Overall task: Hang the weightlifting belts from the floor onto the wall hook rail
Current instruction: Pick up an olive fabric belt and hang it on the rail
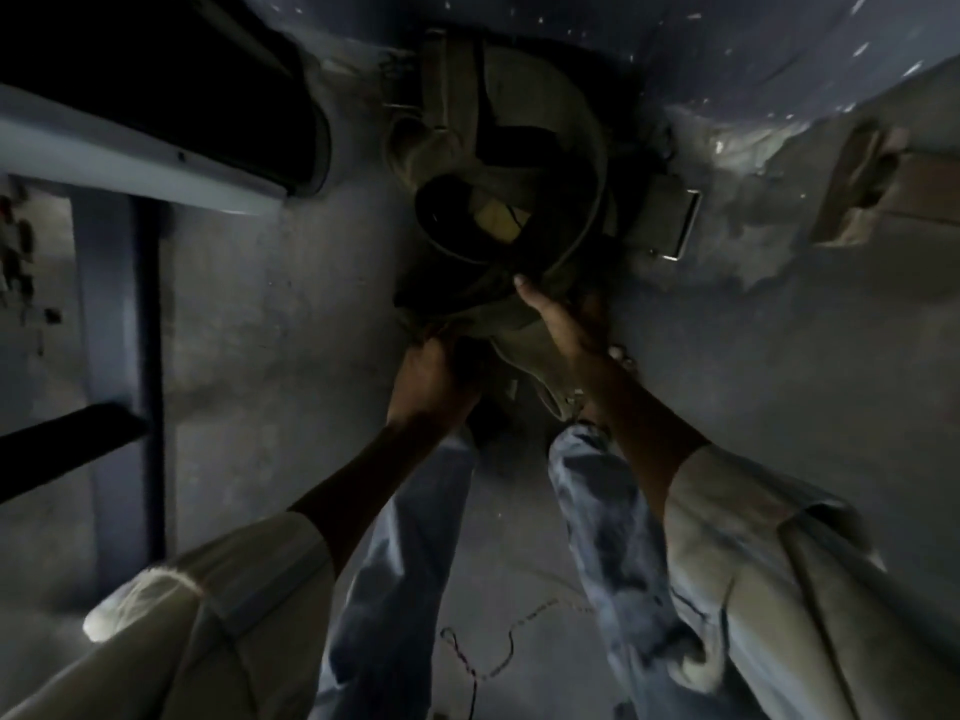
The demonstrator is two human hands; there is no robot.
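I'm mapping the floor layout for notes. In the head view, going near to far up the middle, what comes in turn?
Red string on the floor → jeans legs → left hand and right hand gripping → pile of belts → wall base.

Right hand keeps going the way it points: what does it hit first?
Probably the belts: the right hand already touches the pile's near edge, fingertips aimed at the black belt. Depth is unclear.

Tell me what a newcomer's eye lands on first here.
The tangled heap of weightlifting belts at top centre on the concrete floor, a black belt coiled inside the tan ones. Both hands are on its near edge: the left hand at the lower rim, the right hand on top. A metal buckle glints on the heap's right side.
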